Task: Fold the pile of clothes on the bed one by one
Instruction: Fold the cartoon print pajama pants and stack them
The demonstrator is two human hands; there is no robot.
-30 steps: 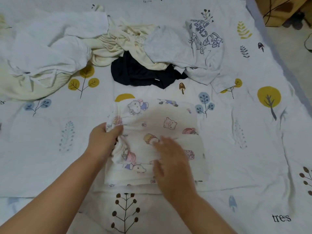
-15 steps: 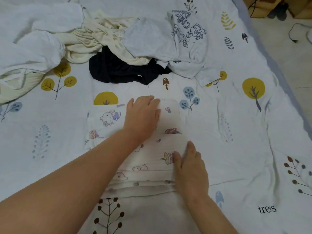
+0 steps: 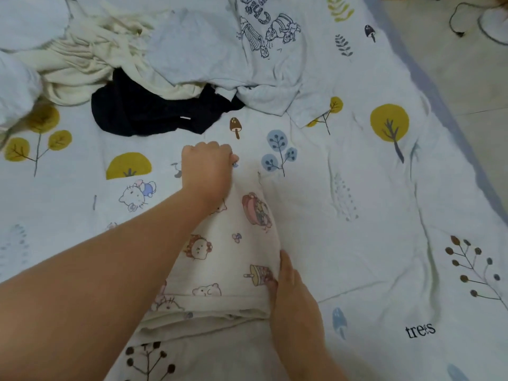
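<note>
Now our left hand [image 3: 206, 169] has gone from lying flat on the cartoon-print garment [image 3: 220, 243] half a second ago to a closed fist gripping its far edge, fabric bunched under the knuckles and lifting off the bed sheet [image 3: 357, 202]. A second ago that hand was pinching the left side instead, so we've finished the side fold and moved to the top edge. Our right hand [image 3: 291, 292] stays low on the right edge near us, fingers straight and pressed along the cloth, pinning it; the thumb is hidden so we can't tell if it pinches. Hands are well apart, one at each end of the piece. We judge this as the start of the next fold, far edge pulled back toward us. Garment sits on the sheet just in front of us; unfolded pile beyond it: black garment [image 3: 154, 116], cream garment [image 3: 90, 64], printed t-shirt [image 3: 261, 50]
</note>
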